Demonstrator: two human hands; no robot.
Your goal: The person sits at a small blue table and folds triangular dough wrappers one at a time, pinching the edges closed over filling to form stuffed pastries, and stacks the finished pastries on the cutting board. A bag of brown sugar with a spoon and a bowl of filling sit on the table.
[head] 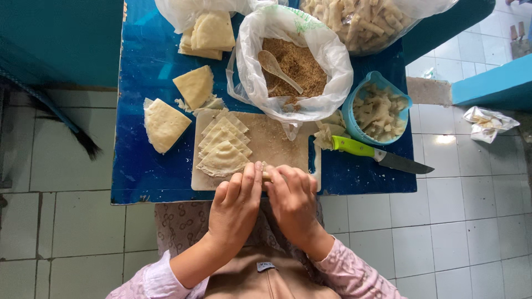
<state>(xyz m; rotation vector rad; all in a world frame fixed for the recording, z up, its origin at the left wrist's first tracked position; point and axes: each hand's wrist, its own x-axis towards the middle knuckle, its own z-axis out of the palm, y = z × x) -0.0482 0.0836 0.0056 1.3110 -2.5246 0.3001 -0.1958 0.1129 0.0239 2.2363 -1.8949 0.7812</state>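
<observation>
My left hand (pixel 235 207) and my right hand (pixel 293 202) lie side by side, palms down, at the near edge of a pale cutting board (pixel 271 141). Their fingers press together on a small rolled wrapper (pixel 266 176), of which only a sliver shows between them. To the left on the board lies a stack of thin triangular wrappers (pixel 223 147). Behind the board stands an open plastic bag of brown crumbly filling (pixel 302 66) with a plastic spoon (pixel 277 69) in it.
The blue table (pixel 138 177) also holds folded wrapper wedges (pixel 163 124), another wedge (pixel 194 86), a bagged stack (pixel 208 33), a blue bowl of cut pieces (pixel 378 111), a green-handled knife (pixel 382 156) and a big bag of pale sticks (pixel 360 19). Tiled floor surrounds it; a crumpled bag (pixel 487 122) lies right.
</observation>
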